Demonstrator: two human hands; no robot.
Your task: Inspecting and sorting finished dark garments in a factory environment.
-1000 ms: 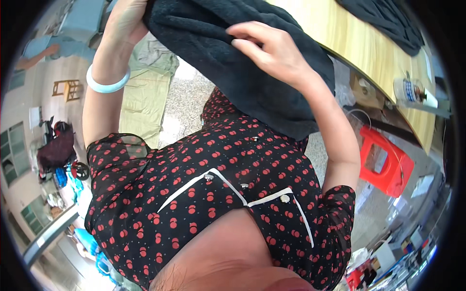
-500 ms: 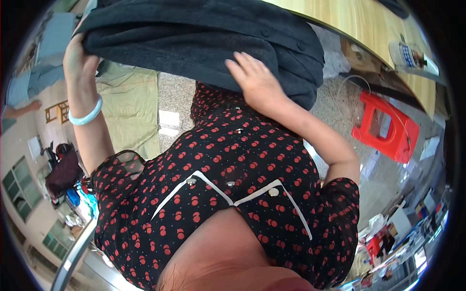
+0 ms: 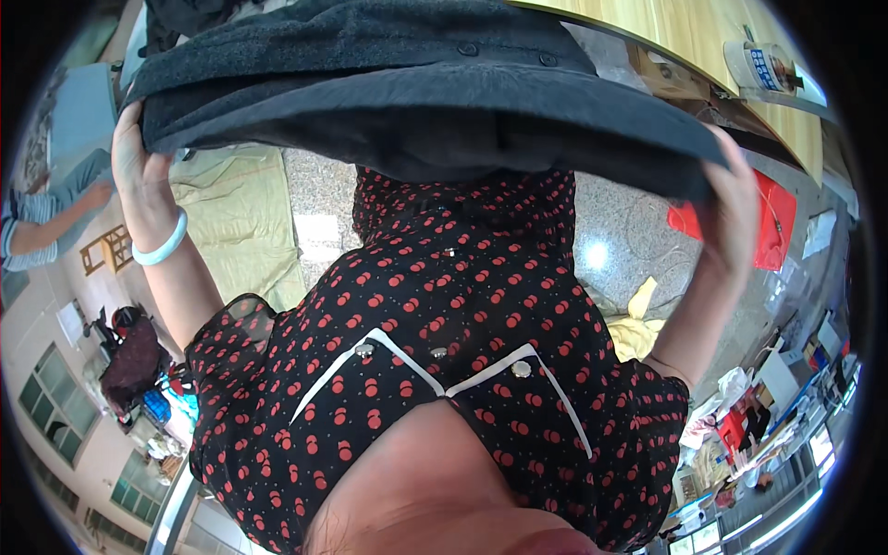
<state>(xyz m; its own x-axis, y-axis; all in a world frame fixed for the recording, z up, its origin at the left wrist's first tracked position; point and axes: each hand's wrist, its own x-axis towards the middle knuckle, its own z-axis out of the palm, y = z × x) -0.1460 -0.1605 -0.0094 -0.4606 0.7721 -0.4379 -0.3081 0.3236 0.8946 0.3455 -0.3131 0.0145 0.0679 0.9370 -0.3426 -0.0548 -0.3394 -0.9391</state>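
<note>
A dark charcoal buttoned garment [image 3: 416, 97] stretches across the top of the view, held up in front of my body between both hands. My left hand [image 3: 139, 153], with a pale bangle at its wrist, grips the garment's left end. At the right end, my right hand [image 3: 733, 190] has its fingers wrapped around the cloth edge. Two dark buttons show on the upper layer of the garment. A fold sags between the hands, its underside in shadow.
A light wooden table [image 3: 647, 20] with a labelled bottle [image 3: 772, 69] is at the upper right. A red plastic stool [image 3: 775, 227] stands beyond my right hand. Greenish cloth [image 3: 231, 213] lies on the floor at left, yellow cloth [image 3: 634, 335] at right. Another person's arm [image 3: 55, 222] shows at far left.
My right hand has gone from lying flat on the garment to gripping its right end, farther right. The cloth is now spread wider and its lower layer is lifted.
</note>
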